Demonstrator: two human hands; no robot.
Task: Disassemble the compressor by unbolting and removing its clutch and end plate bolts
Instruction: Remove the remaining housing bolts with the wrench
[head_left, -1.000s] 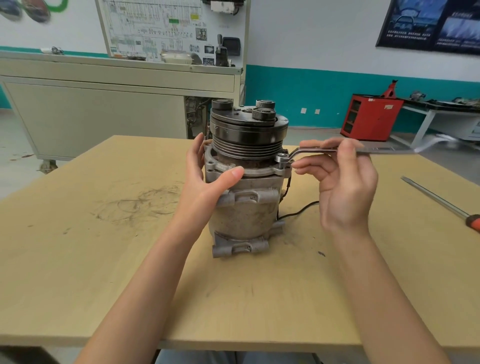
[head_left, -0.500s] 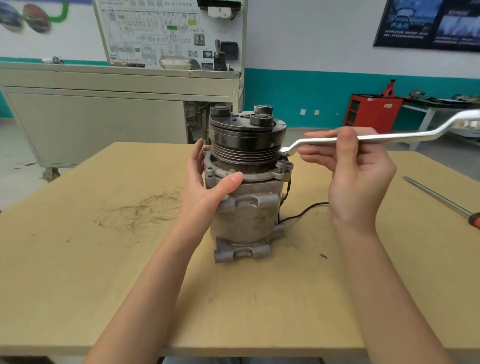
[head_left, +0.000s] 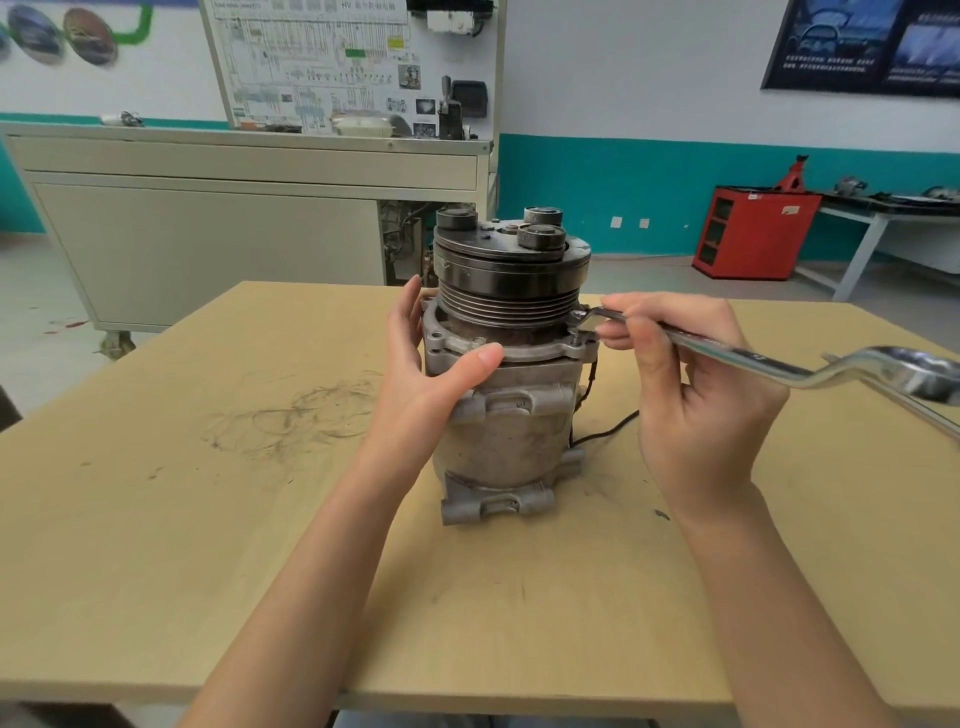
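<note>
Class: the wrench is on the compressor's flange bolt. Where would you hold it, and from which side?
Probably the flat shank of the wrench, near its cranked far end, approached from right of the compressor. Its ring sits on the bolt and the shank runs rightward, so farther out gives leverage.

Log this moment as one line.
left hand: grips compressor | right hand: holds wrench, ring end at flange bolt | clutch: mounted
</note>
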